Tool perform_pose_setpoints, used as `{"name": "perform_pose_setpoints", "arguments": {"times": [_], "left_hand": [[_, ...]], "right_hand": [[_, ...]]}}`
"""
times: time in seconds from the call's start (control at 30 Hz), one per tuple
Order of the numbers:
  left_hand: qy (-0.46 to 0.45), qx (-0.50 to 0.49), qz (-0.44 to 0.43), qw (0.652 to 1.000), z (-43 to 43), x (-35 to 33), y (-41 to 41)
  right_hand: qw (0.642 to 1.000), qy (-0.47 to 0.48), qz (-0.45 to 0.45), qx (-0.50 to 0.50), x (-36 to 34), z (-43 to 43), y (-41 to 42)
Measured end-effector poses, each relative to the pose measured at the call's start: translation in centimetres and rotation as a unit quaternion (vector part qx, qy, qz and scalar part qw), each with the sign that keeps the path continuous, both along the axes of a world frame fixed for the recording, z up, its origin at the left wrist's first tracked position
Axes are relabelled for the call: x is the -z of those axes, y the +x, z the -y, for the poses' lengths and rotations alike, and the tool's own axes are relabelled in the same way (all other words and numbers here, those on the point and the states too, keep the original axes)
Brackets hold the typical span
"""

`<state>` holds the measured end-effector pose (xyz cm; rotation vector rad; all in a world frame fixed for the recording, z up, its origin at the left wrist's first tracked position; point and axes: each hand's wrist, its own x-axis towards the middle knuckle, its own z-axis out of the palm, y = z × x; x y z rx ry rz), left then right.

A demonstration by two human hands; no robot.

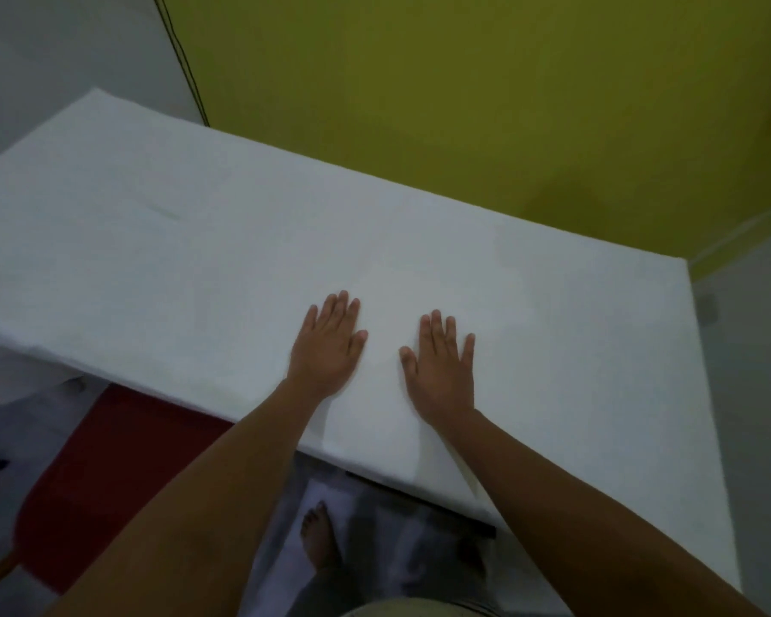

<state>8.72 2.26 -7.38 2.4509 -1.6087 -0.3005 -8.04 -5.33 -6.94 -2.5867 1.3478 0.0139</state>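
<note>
- The step in hand looks like smoothing the white sheet (pixel 197 242) flat: 2 palms press on it close to its near edge.
- The left hand (pixel 326 345) lies flat with its fingers straight and together, gripping nothing.
- The right hand (pixel 441 362) lies just beside it, fingers slightly spread, also holding nothing.
- The sheet is spread in front of the yellow wall (pixel 464 104).
- Its long axis runs left to right across the person, slanting from upper left to lower right in view.
- The next move probably calls for sliding the palms apart along that axis with even pressure.
</note>
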Motion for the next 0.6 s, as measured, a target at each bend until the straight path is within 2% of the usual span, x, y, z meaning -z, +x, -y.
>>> {"name": "perform_pose_setpoints", "arguments": {"times": [0.17, 0.3, 0.43, 0.6], "left_hand": [[0.006, -0.04, 0.0, 0.999, -3.6, -0.2, 5.4], [0.007, -0.103, 0.004, 0.995, -7.3, -0.3, 10.1], [-0.017, -0.2, 0.012, 0.98, -10.7, -0.2, 14.6], [0.001, -0.281, 0.004, 0.96, -13.8, -0.3, 18.7]], "right_hand": [[0.999, -0.001, 0.003, -0.043, 0.1, -3.5, 5.8], [0.993, 0.017, -0.002, -0.119, -0.1, -6.7, 9.6], [0.978, 0.011, -0.011, -0.207, -0.2, -10.5, 12.1], [0.962, 0.025, 0.001, -0.273, -0.5, -11.6, 12.6]]}}
